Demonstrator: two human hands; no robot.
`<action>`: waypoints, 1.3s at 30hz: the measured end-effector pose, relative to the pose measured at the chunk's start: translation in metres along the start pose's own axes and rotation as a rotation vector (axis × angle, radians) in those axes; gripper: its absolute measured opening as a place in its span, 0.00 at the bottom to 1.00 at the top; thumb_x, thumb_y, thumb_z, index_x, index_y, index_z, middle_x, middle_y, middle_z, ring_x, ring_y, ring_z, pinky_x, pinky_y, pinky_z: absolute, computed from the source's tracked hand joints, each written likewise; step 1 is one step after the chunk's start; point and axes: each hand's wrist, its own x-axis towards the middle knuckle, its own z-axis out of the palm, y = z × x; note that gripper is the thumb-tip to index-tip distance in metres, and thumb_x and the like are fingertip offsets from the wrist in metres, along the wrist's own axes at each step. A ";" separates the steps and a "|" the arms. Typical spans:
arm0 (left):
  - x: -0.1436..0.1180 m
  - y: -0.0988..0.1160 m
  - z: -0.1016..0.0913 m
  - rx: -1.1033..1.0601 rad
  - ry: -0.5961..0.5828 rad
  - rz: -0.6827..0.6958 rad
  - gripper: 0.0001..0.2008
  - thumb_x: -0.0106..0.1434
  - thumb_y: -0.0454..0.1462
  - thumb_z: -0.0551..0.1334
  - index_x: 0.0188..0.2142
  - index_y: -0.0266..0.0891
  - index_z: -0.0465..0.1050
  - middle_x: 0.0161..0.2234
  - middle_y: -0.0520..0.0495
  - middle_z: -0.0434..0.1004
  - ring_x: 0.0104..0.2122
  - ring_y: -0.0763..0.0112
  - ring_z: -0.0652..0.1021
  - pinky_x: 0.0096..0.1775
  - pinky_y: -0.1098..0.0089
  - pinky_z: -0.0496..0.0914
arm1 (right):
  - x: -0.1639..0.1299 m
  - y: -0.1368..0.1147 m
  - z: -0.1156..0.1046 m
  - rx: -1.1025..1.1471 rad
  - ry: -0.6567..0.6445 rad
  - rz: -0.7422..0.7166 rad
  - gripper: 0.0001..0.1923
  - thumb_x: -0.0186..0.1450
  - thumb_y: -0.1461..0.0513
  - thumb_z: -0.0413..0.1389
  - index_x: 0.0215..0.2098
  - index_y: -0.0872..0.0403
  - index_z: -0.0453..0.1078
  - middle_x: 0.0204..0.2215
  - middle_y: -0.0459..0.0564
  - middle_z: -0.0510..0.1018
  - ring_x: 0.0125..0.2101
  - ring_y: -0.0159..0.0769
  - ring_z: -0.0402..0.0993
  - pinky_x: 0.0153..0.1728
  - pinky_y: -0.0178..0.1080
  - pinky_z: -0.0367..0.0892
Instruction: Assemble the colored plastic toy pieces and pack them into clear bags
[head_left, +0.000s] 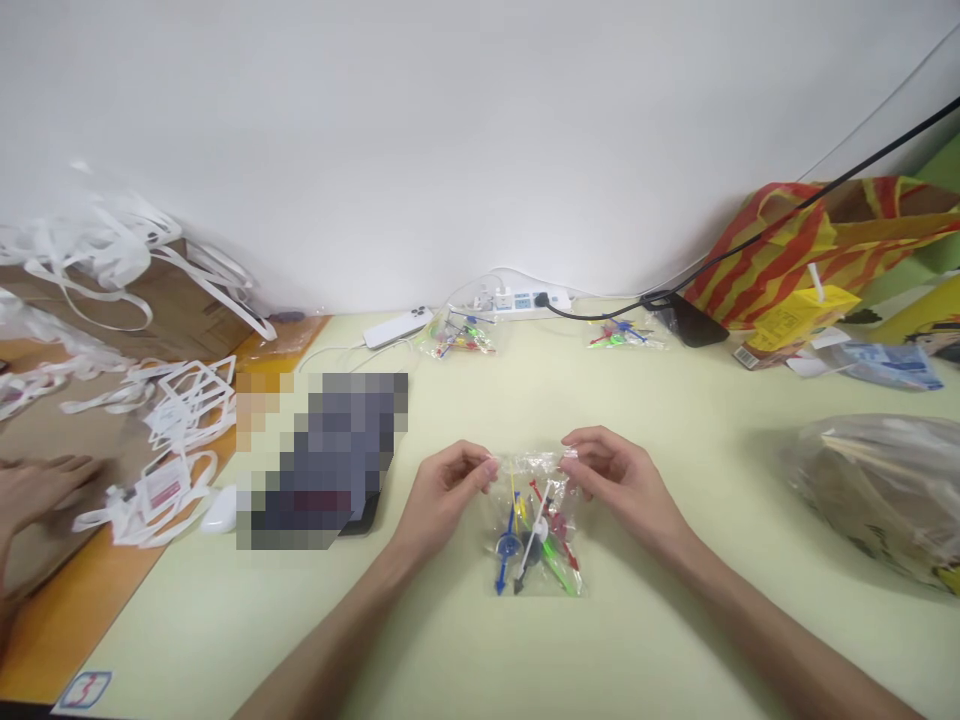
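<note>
A clear plastic bag lies in front of me on the pale green table. Inside it show several coloured plastic arrow spinners, among them blue, white, yellow, red and green ones. My left hand pinches the bag's upper left corner between thumb and fingers. At the upper right corner, my right hand grips the bag the same way. The bag's top edge stretches between the two hands, its lower part pointing towards me.
Two similar bags lie near a power strip by the wall. A pixelated dark object is left of my hands. Further left are white straps and another person's hand. A drink carton and a plastic-wrapped bundle stand right.
</note>
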 end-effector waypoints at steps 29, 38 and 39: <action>-0.008 0.009 0.012 0.119 -0.199 0.033 0.11 0.65 0.43 0.65 0.33 0.38 0.80 0.32 0.45 0.81 0.33 0.66 0.78 0.36 0.69 0.71 | -0.006 0.000 0.013 -0.144 -0.218 -0.044 0.10 0.65 0.54 0.61 0.36 0.52 0.77 0.32 0.49 0.80 0.31 0.36 0.72 0.32 0.38 0.66; -0.009 0.015 0.016 0.156 -0.233 0.054 0.06 0.62 0.39 0.66 0.33 0.39 0.81 0.33 0.45 0.83 0.33 0.65 0.80 0.36 0.69 0.73 | -0.011 0.003 0.022 -0.158 -0.255 -0.061 0.07 0.65 0.59 0.58 0.31 0.53 0.76 0.29 0.47 0.77 0.29 0.34 0.71 0.30 0.36 0.66; -0.009 0.015 0.016 0.155 -0.236 0.059 0.06 0.62 0.39 0.66 0.33 0.38 0.81 0.33 0.45 0.83 0.33 0.66 0.80 0.36 0.69 0.74 | -0.011 0.002 0.023 -0.164 -0.252 -0.065 0.07 0.65 0.59 0.58 0.31 0.53 0.75 0.28 0.47 0.77 0.28 0.34 0.71 0.29 0.36 0.66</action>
